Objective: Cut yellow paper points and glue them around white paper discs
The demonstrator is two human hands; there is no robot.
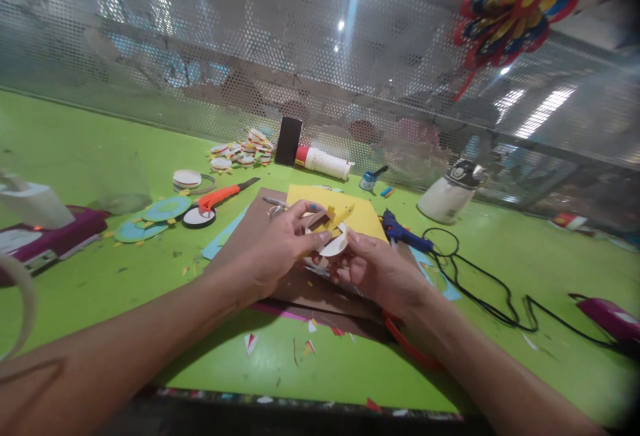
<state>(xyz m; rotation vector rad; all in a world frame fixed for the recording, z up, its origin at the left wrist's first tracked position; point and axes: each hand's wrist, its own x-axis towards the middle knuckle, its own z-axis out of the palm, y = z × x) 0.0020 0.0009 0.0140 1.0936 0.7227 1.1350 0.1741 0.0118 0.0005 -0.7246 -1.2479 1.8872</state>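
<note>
Both my hands meet over a brown card sheet [260, 223] in the middle of the green table [75, 149]. My left hand [280, 246] is closed, pinching a small paper craft piece [330, 229] made of a white disc with yellow and brown bits. My right hand [377, 269] is curled round the same piece from the right and below. A yellow paper sheet [367, 219] lies just behind the piece.
An orange craft knife [223, 196], teal paper discs [165, 209] and a tape roll [187, 179] lie to the left. A blue glue gun [403, 233] with a black cord [500, 299], a glue bottle [325, 163] and a white jug [450, 193] are behind. Perforated metal screen at the back.
</note>
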